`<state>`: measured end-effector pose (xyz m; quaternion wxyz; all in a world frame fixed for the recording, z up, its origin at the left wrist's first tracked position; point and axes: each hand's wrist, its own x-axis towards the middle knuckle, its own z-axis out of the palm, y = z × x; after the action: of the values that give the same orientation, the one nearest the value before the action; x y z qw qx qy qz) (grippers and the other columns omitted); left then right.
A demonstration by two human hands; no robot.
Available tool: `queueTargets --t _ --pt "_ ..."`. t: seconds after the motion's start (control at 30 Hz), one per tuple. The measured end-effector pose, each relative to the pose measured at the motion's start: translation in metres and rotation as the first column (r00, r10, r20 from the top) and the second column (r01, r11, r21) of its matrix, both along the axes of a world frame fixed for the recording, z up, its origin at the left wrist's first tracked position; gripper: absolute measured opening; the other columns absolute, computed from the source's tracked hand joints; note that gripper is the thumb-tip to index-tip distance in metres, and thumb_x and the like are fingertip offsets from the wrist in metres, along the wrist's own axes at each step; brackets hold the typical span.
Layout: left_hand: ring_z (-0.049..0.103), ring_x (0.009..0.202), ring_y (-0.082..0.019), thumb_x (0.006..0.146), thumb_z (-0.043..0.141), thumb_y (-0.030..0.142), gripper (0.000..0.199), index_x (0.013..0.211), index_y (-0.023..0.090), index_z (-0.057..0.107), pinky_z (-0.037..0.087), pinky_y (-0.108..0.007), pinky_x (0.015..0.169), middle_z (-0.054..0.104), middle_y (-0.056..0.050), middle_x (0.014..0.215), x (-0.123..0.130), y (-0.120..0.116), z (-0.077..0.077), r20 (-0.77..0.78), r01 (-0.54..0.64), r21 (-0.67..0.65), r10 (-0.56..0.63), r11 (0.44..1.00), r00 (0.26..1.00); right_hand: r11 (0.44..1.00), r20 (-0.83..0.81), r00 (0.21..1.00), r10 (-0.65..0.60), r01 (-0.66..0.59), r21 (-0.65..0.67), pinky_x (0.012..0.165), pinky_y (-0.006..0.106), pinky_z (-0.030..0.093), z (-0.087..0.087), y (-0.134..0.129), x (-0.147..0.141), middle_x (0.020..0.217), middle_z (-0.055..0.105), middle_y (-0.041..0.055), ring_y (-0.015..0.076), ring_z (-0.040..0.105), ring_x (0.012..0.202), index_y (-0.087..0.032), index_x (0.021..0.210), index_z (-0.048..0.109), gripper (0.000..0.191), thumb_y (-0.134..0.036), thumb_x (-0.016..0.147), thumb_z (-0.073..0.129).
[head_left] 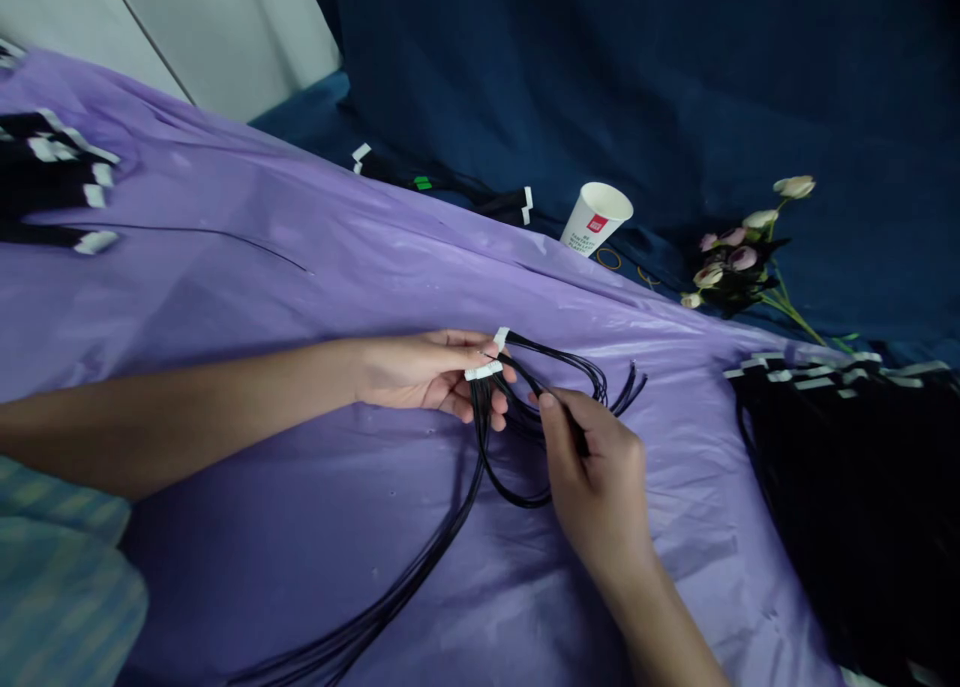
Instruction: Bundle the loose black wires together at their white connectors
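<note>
Near the middle of the view, my left hand (420,370) holds a bundle of black cables (442,537) by its white connectors (484,371), thumb on top and fingers beneath. From the connectors the cables hang down toward the lower left, and others loop out to the right. My right hand (600,467) pinches a thin black wire (525,372) between thumb and forefinger, just right of the left hand. The thin tip of a wire lies by the left thumb, at the connectors. Several dark cable ends (637,392) stick out behind my right hand.
A purple cloth (337,487) covers the work surface. Piles of black cables with white connectors lie at the far left (45,182) and right (862,487). Beyond the cloth's back edge are a paper cup (598,217), artificial flowers (742,257) and more cables (450,185).
</note>
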<state>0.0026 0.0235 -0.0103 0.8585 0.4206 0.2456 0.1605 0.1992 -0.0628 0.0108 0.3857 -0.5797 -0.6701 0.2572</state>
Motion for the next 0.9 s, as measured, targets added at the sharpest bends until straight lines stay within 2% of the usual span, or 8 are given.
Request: queueTargets --t 0.13,0.23,0.37,0.47,0.57,0.67,0.73,0.9 --pt "0.061 0.087 -0.03 0.088 0.05 0.05 0.022 0.093 0.043 0.07 0.038 -0.036 0.058 0.072 -0.003 0.089 0.0 0.0 -0.008 0.087 0.027 0.064 -0.033 0.998 0.996 0.998 -0.026 0.998 0.05 -0.051 -0.048 0.064 0.025 0.045 0.002 0.0 -0.001 0.079 0.068 0.0032 0.0145 0.06 0.069 -0.017 0.089 0.068 0.022 -0.029 0.095 0.05" --pt "0.06 0.086 -0.031 0.088 0.049 0.049 0.021 0.092 0.046 0.07 0.037 -0.036 0.055 0.071 -0.002 0.088 -0.001 0.001 -0.01 0.056 0.037 0.075 -0.041 0.997 0.998 0.994 -0.099 0.994 0.036 -0.045 -0.099 0.065 0.026 0.046 0.004 -0.001 0.0 0.081 0.069 0.0032 0.0154 0.061 0.072 -0.018 0.093 0.069 0.022 -0.033 0.094 0.052" --pt "0.059 0.081 -0.028 0.086 0.053 0.052 0.022 0.089 0.04 0.07 0.037 -0.036 0.057 0.069 -0.003 0.083 0.0 0.001 -0.002 0.017 0.043 0.041 -0.044 0.998 0.999 0.991 -0.269 0.957 -0.105 0.077 -0.113 0.057 0.024 0.044 0.007 -0.002 0.005 0.074 0.065 0.0017 0.0136 0.058 0.064 -0.02 0.099 0.071 0.026 -0.038 0.093 0.054" --pt "0.062 0.08 -0.023 0.088 0.055 0.048 0.023 0.091 0.03 0.069 0.037 -0.032 0.058 0.067 -0.003 0.081 0.0 0.0 0.005 -0.023 0.027 -0.034 -0.028 0.999 0.999 0.977 -0.478 0.853 -0.208 0.16 -0.139 0.042 0.019 0.031 0.009 -0.001 0.009 0.055 0.044 -0.0058 0.0074 0.037 0.044 -0.02 0.105 0.07 0.028 -0.041 0.092 0.056" --pt "0.064 0.079 -0.019 0.088 0.059 0.047 0.025 0.091 0.023 0.067 0.038 -0.028 0.057 0.066 -0.003 0.081 0.001 -0.002 0.008 -0.054 0.028 -0.079 -0.033 0.996 0.998 0.952 -0.619 0.739 -0.266 0.301 -0.05 0.04 0.018 0.028 0.014 0.001 0.012 0.05 0.035 -0.0091 0.0058 0.029 0.041 -0.019 0.104 0.066 0.025 -0.039 0.092 0.058" --pt "0.065 0.075 -0.018 0.084 0.064 0.051 0.03 0.09 0.022 0.066 0.038 -0.027 0.054 0.068 -0.004 0.078 0.001 -0.003 0.006 -0.021 0.033 -0.069 -0.035 0.997 0.999 0.92 -0.631 0.736 -0.247 0.383 0.085 0.041 0.019 0.032 0.02 0.0 0.013 0.047 0.04 -0.0092 0.0072 0.033 0.04 -0.021 0.099 0.062 0.017 -0.035 0.093 0.056" --pt "0.065 0.076 -0.018 0.086 0.063 0.05 0.03 0.091 0.021 0.065 0.039 -0.026 0.055 0.068 -0.005 0.079 0.001 -0.002 0.006 -0.017 0.048 -0.072 -0.049 0.996 0.999 0.941 -0.589 0.784 -0.196 0.32 0.113 0.044 0.021 0.035 0.022 -0.002 0.014 0.049 0.044 -0.0086 0.009 0.038 0.042 -0.023 0.104 0.057 0.016 -0.034 0.093 0.057" --pt "0.066 0.078 -0.017 0.092 0.056 0.045 0.03 0.097 0.016 0.061 0.042 -0.025 0.058 0.068 -0.005 0.082 -0.001 -0.001 0.01 -0.052 0.063 -0.066 -0.067 0.996 0.996 0.998 -0.491 0.871 -0.017 0.044 0.043 0.047 0.021 0.033 0.015 -0.004 0.018 0.061 0.044 -0.0075 0.0096 0.04 0.05 -0.025 0.106 0.048 0.028 -0.039 0.087 0.063"
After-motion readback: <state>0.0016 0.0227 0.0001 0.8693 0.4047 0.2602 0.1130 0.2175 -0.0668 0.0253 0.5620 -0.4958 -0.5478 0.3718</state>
